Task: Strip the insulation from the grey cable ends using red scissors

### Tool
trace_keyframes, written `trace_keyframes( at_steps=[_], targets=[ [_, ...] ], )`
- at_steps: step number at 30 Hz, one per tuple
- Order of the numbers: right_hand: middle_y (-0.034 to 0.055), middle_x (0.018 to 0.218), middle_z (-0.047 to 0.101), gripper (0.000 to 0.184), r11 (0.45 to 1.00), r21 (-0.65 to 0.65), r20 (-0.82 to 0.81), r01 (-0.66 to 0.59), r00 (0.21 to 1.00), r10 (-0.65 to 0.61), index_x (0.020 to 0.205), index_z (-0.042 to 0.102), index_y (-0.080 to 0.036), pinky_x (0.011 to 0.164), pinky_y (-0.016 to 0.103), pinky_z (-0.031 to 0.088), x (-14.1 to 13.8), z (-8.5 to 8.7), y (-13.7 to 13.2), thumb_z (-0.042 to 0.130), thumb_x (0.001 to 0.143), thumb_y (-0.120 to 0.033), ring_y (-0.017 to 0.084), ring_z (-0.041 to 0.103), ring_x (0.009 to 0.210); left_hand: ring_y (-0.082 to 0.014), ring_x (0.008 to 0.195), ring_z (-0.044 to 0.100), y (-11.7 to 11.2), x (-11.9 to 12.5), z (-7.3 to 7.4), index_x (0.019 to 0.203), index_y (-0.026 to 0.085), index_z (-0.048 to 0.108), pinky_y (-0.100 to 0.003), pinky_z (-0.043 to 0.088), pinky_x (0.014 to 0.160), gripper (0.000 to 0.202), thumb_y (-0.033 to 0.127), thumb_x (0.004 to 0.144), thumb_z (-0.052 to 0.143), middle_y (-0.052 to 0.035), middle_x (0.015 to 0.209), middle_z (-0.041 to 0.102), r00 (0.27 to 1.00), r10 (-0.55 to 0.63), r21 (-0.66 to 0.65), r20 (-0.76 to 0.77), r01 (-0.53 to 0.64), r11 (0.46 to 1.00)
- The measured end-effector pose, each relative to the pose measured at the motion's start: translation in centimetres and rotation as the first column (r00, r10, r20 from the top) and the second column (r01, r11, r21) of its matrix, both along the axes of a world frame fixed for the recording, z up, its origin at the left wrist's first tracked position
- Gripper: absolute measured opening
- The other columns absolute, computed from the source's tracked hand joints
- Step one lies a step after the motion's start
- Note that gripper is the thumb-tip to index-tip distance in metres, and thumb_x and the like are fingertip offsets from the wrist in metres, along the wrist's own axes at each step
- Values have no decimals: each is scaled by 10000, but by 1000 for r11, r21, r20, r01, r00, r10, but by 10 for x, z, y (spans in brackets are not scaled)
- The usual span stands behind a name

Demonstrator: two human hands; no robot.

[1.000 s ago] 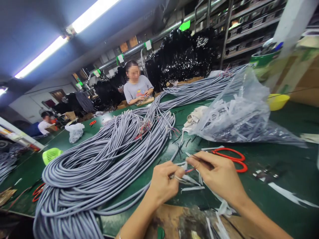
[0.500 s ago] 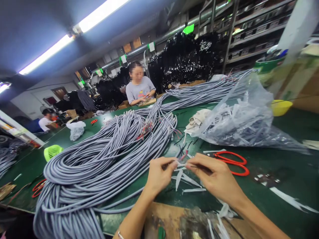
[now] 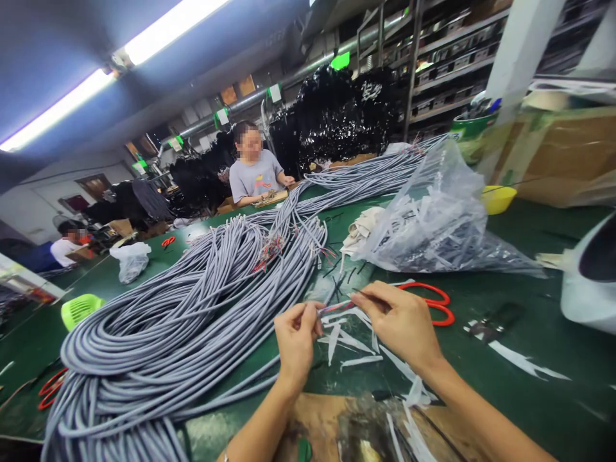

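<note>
Item in hand: one grey cable end, its coloured wires (image 3: 335,310) bared and drawn out; by judgement, partway through handling. Lying loose on the green surface (image 3: 539,321): white strips (image 3: 333,343), apparently removed wrapping, just below the wires. Stock: one large coil of grey cable (image 3: 187,314), left of the hands; one cluster of ends shows red and other coloured wires (image 3: 270,249), a further row shows pale tips (image 3: 235,224). How many ends are finished or remain cannot be told. Position: coloured wires held above the surface, spanning the gap between the two hands. Left hand (image 3: 296,337): thumb and forefinger closed on the wires at the cable side. Right hand (image 3: 403,321): fingertips pinched together at the far end, seemingly gripping the wires; exact contact too small to confirm. Red-handled scissors (image 3: 433,303): beside the right hand, unheld.
</note>
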State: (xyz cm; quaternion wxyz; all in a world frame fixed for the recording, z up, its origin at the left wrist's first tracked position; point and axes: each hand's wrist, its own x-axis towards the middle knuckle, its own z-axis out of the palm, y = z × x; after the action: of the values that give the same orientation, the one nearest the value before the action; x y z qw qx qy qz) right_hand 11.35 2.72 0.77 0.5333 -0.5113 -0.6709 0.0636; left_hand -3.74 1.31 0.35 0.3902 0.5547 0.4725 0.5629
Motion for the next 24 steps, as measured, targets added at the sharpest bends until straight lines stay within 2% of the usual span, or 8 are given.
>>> trace_keyframes(
  at_steps=[2, 6, 10, 13, 17, 20, 22, 24],
  targets=[
    [8, 504, 577, 311, 988, 147, 80, 42, 995, -54, 552, 592, -201, 473, 217, 361, -1, 1, -8, 446, 820, -261, 108, 508, 458, -62, 375, 317, 7, 0, 2, 643, 89, 684, -192, 257, 393, 406, 465, 750, 572, 48, 402, 405, 999, 51, -45, 21, -50, 998],
    [-1, 464, 572, 322, 950, 311, 188, -7, 981, -54, 569, 631, -210, 472, 207, 360, -1, 2, -16, 441, 828, -189, 95, 516, 430, -102, 462, 451, 13, -2, 3, 651, 93, 695, -211, 351, 484, 336, 369, 775, 550, 9, 462, 511, 981, 103, 30, -162, -99, 995],
    [-7, 491, 548, 296, 981, 191, 56, -8, 998, -3, 557, 583, -201, 459, 201, 367, 3, 4, -10, 470, 826, -250, 92, 487, 432, -103, 430, 438, 5, -6, 6, 680, 102, 702, -209, 346, 450, 335, 320, 822, 491, 14, 435, 497, 972, 89, 125, -216, -63, 990],
    [-20, 450, 490, 316, 997, 81, -16, -8, 1000, 10, 503, 524, -205, 417, 213, 342, 6, 4, -4, 502, 805, -296, 94, 416, 394, -115, 435, 509, -2, -9, 8, 756, 114, 710, -206, 385, 446, 299, 278, 842, 475, -19, 503, 602, 946, -9, 257, -324, 97, 962],
    [1, 516, 576, 265, 988, 151, 8, 23, 1000, -25, 561, 598, -208, 487, 213, 383, 7, 2, -6, 485, 799, -240, 109, 509, 461, -158, 614, 648, -4, -10, 4, 892, 158, 694, -229, 474, 579, 274, 153, 849, 424, -86, 764, 722, 756, -40, 329, -653, 330, 885],
    [8, 552, 611, 253, 979, 203, 41, 14, 999, -23, 603, 637, -210, 516, 209, 383, 6, -2, -7, 471, 794, -219, 111, 555, 503, -137, 495, 598, -6, -8, -1, 938, 174, 673, -209, 399, 460, 311, 98, 822, 394, -56, 635, 682, 547, -2, 307, -837, 472, 827],
    [4, 536, 583, 258, 995, 99, 27, 8, 1000, -11, 570, 610, -202, 500, 216, 359, 5, -5, -4, 484, 788, -256, 108, 522, 484, -119, 411, 523, -9, -8, -3, 915, 182, 670, -210, 314, 395, 292, 106, 805, 410, -26, 549, 620, 463, 30, 322, -886, 568, 758],
    [-3, 508, 532, 301, 997, -79, 22, -23, 999, 25, 505, 544, -195, 488, 227, 333, 5, -9, 3, 491, 780, -306, 109, 466, 470, -107, 387, 476, -13, -8, -4, 902, 191, 664, -214, 274, 384, 275, 123, 807, 415, -9, 521, 582, 452, 53, 354, -890, 616, 704]
  ],
)
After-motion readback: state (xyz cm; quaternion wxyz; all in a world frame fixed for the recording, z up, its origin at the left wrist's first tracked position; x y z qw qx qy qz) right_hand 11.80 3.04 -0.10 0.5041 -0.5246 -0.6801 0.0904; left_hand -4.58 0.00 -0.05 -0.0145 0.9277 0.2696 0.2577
